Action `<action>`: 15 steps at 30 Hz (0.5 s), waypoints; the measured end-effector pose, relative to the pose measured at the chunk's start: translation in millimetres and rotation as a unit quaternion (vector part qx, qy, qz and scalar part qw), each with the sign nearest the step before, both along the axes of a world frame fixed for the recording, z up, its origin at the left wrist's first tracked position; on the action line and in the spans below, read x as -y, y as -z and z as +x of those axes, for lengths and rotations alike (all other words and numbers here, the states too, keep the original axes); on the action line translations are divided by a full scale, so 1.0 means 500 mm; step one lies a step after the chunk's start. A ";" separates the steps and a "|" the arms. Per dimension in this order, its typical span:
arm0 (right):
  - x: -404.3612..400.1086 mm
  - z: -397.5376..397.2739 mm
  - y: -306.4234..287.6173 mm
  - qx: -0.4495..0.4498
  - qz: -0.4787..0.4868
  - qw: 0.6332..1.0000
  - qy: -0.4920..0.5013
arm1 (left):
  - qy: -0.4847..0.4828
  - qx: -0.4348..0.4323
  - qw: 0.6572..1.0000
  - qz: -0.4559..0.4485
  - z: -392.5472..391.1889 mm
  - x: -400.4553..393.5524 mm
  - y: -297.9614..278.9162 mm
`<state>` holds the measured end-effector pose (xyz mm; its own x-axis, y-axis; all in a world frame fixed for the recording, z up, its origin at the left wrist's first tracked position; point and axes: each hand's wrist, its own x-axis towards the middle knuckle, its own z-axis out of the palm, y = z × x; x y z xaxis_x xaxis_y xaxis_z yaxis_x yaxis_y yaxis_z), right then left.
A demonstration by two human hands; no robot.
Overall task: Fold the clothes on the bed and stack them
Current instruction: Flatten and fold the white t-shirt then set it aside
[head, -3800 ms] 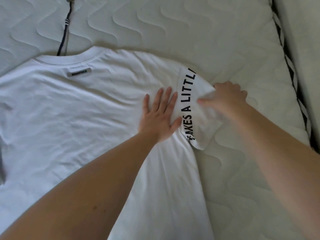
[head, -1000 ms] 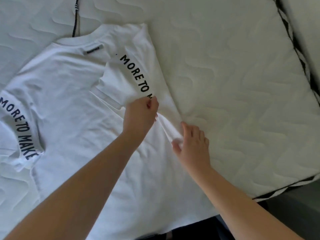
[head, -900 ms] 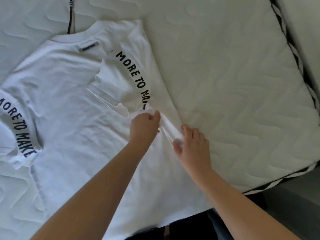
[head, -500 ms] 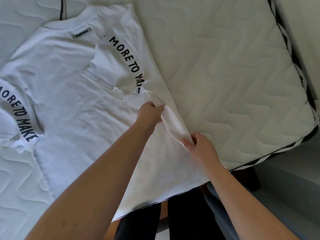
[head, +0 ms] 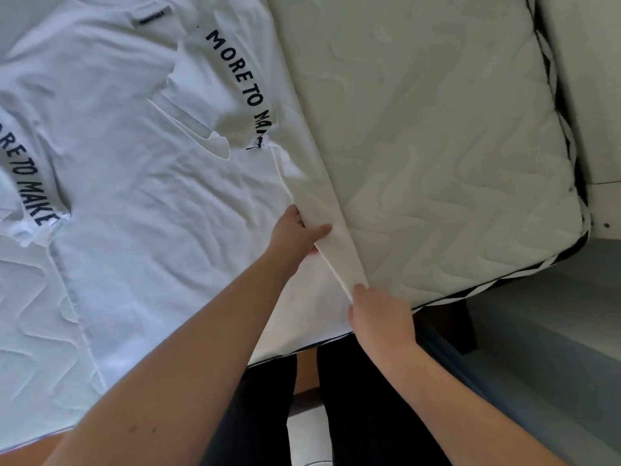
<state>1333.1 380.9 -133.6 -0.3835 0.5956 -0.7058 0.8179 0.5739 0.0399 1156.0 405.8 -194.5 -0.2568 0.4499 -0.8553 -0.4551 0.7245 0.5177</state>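
Observation:
A white T-shirt (head: 144, 183) lies back-up on the quilted mattress (head: 437, 136), both sleeves folded inward with black lettering showing. Its right side edge is turned over into a narrow folded strip (head: 322, 210). My left hand (head: 295, 232) pinches that strip about halfway down the shirt. My right hand (head: 376, 317) grips the same strip lower down, near the hem at the mattress's front edge. The shirt's bottom hem hangs slightly over the edge.
The mattress's right part is bare quilting with a black-and-white piped edge (head: 551, 95). A pale wall or headboard (head: 591, 79) stands at the right. The person's legs in black (head: 353, 398) stand against the bed's front edge, over grey floor (head: 554, 331).
Both hands have slid down the folded right edge toward the hem, lengthening the fold. The view has tilted down, showing the bed's front edge and the legs.

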 end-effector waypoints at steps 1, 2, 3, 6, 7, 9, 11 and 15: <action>0.010 -0.003 -0.003 -0.016 0.001 1.000 -0.016 | 0.001 -0.011 1.000 -0.005 0.005 0.006 0.000; 0.018 -0.007 -0.004 -0.019 0.011 0.999 -0.036 | 0.002 -0.031 0.999 -0.009 0.008 0.013 0.002; 0.028 -0.010 -0.001 -0.018 -0.003 0.999 -0.044 | 0.003 -0.056 0.998 -0.013 0.009 0.023 0.004; 0.048 -0.024 0.019 -0.040 -0.040 0.998 -0.042 | 0.042 -0.138 0.989 -0.024 0.004 0.052 0.004; 0.053 -0.029 0.024 -0.048 -0.040 0.997 -0.042 | 0.057 -0.151 0.986 -0.032 0.004 0.061 0.003; 0.062 -0.038 0.027 -0.058 -0.043 0.996 -0.045 | 0.061 -0.143 0.987 -0.046 0.007 0.078 0.003; 0.071 -0.045 0.032 -0.065 -0.056 0.995 -0.044 | 0.042 -0.104 0.992 -0.053 0.014 0.093 0.004; 0.084 -0.052 0.042 -0.105 -0.040 0.992 -0.060 | 0.100 -0.067 0.991 -0.048 0.033 0.122 -0.001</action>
